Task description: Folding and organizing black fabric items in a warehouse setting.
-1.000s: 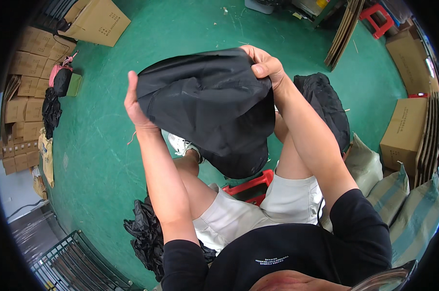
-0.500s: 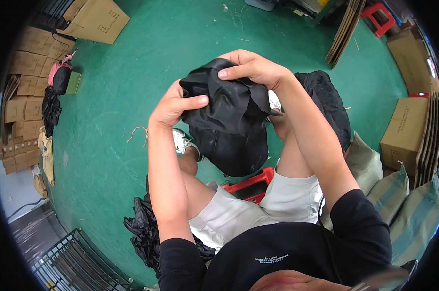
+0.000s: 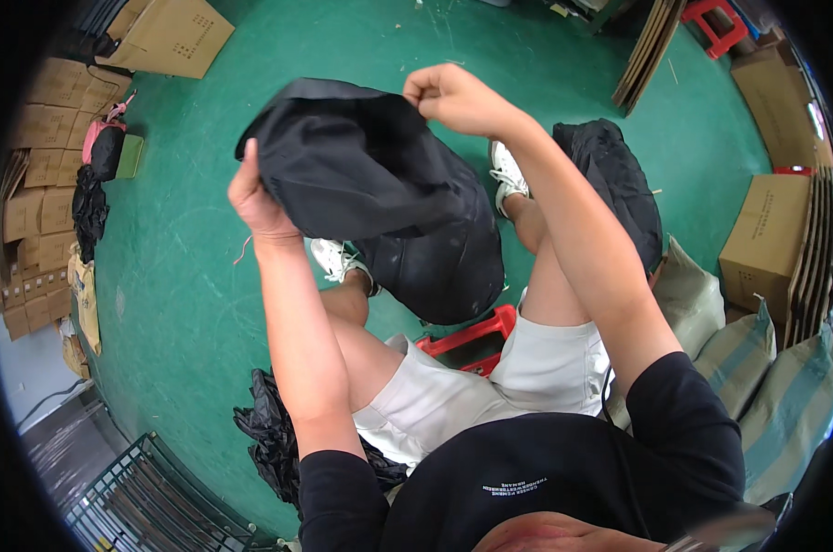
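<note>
Between my two hands a black fabric bag [image 3: 333, 179] hangs spread wide, its mouth stretched open and its folds facing me. My left hand [image 3: 262, 201] grips the left edge, with the thumb up on the near side and the other fingers hidden behind the cloth. At the far right edge, my right hand [image 3: 455, 97] pinches the rim between thumb and fingers. Under and behind the spread cloth, a bulky rounded black bundle [image 3: 448, 262] sits between my legs; the bag hides its upper part.
A red plastic stool [image 3: 471, 333] stands between my knees. Black bundles lie beside my right leg [image 3: 609, 175] and left thigh [image 3: 267, 432]. Woven sacks [image 3: 738, 359] and cardboard boxes [image 3: 761, 230] line the right; stacked cartons [image 3: 53, 184] and a metal rack [image 3: 149, 497] stand at left.
The crumpled black bag has been pulled out wide. My left hand has moved left with its edge, while my right hand has shifted slightly away and up, turning into a pinch.
</note>
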### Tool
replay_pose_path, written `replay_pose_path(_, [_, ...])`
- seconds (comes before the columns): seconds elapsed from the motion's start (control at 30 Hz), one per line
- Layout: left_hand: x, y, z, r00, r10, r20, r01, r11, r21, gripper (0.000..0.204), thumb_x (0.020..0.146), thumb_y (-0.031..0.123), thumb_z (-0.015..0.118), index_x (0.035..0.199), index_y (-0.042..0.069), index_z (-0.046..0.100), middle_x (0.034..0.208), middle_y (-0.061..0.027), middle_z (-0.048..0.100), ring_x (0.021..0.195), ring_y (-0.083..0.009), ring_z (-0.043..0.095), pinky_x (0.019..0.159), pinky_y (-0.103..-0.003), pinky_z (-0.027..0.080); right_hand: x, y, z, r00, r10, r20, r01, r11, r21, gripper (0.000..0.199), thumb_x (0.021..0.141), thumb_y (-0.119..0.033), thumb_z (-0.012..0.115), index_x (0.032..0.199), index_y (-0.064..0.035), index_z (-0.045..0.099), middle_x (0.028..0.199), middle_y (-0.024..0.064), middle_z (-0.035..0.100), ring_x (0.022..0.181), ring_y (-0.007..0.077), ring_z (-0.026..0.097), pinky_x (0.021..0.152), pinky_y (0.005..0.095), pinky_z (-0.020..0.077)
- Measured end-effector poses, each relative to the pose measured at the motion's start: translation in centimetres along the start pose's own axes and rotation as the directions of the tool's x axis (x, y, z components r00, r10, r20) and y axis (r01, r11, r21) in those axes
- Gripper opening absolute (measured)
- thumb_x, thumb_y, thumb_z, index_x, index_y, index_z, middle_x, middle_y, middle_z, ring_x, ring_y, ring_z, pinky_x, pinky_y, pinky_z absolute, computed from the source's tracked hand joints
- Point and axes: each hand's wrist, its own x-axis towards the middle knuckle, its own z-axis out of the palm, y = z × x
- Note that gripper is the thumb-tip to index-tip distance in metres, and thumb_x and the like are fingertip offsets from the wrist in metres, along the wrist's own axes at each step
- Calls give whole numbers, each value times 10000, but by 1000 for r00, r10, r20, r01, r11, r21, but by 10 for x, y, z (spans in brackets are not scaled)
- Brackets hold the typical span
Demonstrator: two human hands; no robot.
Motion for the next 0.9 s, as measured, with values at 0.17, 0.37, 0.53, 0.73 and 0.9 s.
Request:
replay_pose_path(0.17, [-5,4,-9,1000,-7,4,7,1000,-12,511,933,323,449,1267,-57,522,1252,-216,580,1131,-350,576,1018,-465,427,-4,-5,19,974,-226,31,189,877,443,495,711,12,589,1180,-72,455,1345,122,497,1286,221,427,1074,401,310])
replay_pose_path(0.37, [-7,-13,-2,997,-73,28,74,996,-49,538,872,259,515,1255,-119,490,1204,-251,594,1056,-347,620,968,-439,473,1,-7,42,972,-232,45,226,968,112,704,725,-32,687,1358,-61,380,1280,105,537,1219,214,482,1027,385,383])
replay_pose_path(0.53, [-5,-13,8,996,-69,58,74,993,-91,544,874,270,508,1253,-120,490,1206,-255,592,1061,-353,616,970,-451,468,7,-1,63,961,-276,5,274,957,99,529,770,27,611,1276,-50,477,1166,99,587,1080,155,545,931,301,445])
replay_pose_path(0.73, [-12,15,-13,999,34,-42,-33,999,7,507,899,361,459,1163,-48,603,1197,-196,620,1085,-339,596,971,-458,452,8,-2,35,977,-159,143,41,797,603,198,928,-30,536,1098,46,604,1005,38,669,921,89,571,869,256,449])
replay_pose_path(0.9, [-16,22,-18,985,125,-117,-117,990,73,496,904,366,449,1143,-34,622,1172,-183,634,1064,-334,599,966,-453,451,-17,-14,4,922,-238,305,-161,481,862,237,964,-143,533,1068,56,609,966,74,688,799,117,652,766,288,540])
